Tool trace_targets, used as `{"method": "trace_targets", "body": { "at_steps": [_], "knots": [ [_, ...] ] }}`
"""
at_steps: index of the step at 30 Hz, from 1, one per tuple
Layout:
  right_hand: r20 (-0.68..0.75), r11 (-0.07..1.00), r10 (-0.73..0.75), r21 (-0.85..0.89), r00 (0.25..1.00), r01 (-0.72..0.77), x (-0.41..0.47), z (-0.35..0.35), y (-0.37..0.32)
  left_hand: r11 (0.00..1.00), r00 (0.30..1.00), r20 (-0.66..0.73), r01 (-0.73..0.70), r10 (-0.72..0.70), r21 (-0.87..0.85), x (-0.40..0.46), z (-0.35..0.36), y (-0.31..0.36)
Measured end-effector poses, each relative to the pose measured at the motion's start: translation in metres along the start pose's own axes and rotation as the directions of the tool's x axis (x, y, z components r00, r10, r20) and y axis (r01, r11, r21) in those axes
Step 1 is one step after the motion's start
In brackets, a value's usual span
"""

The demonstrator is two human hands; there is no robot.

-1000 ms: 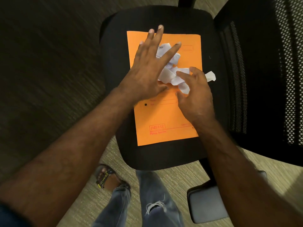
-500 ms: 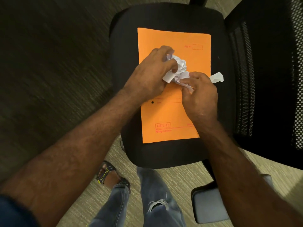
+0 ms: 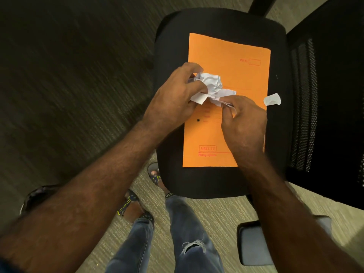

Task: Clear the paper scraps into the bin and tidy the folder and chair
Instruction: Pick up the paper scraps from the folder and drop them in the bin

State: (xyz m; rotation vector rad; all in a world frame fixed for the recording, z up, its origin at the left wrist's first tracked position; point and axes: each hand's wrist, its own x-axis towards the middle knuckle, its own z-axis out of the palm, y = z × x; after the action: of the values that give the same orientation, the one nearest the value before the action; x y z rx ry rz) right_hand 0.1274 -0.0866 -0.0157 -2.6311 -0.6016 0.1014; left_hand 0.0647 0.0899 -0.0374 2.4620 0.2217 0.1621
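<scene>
An orange folder (image 3: pixel 232 56) lies flat on the black seat of an office chair (image 3: pixel 171 46). Above the folder's middle, my left hand (image 3: pixel 175 97) is closed around a crumpled bunch of white paper scraps (image 3: pixel 211 84). My right hand (image 3: pixel 244 121) pinches the lower right end of the same bunch between thumb and fingertips. One loose white scrap (image 3: pixel 272 99) lies alone at the folder's right edge, partly on the seat. No bin is in view.
The chair's black mesh backrest (image 3: pixel 325 95) rises on the right, and a grey armrest pad (image 3: pixel 254 247) sits lower right. My legs in jeans and sandalled feet (image 3: pixel 132 207) stand on beige carpet before the seat. Dark carpet lies to the left.
My left hand went from spread flat over scattered scraps to closed around them as one bunch. My right hand shifted its pinch onto the bunch's end. The lone scrap stayed put.
</scene>
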Motion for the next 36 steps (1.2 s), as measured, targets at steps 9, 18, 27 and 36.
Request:
{"method": "trace_targets", "body": {
  "at_steps": [9, 18, 27, 36],
  "knots": [
    [-0.016, 0.991, -0.125, 0.056, 0.992, 0.125, -0.016, 0.005, -0.046, 0.999, 0.989, -0.141, 0.041, -0.046, -0.036, -0.048, -0.041, -0.017],
    [0.114, 0.937, -0.33, 0.159, 0.937, 0.31, -0.053, 0.035, -0.121, 0.974, 0.933, -0.286, 0.195, -0.22, -0.115, -0.155, -0.071, -0.059],
    [0.334, 0.852, -0.523, 0.239, 0.784, 0.466, -0.125, 0.084, -0.197, 0.906, 0.781, -0.458, 0.364, -0.424, -0.219, -0.295, -0.077, -0.096],
    [0.476, 0.747, -0.655, 0.289, 0.588, 0.598, -0.202, 0.132, -0.253, 0.771, 0.592, -0.497, 0.533, -0.634, -0.349, -0.419, -0.079, -0.104]
  ]
}}
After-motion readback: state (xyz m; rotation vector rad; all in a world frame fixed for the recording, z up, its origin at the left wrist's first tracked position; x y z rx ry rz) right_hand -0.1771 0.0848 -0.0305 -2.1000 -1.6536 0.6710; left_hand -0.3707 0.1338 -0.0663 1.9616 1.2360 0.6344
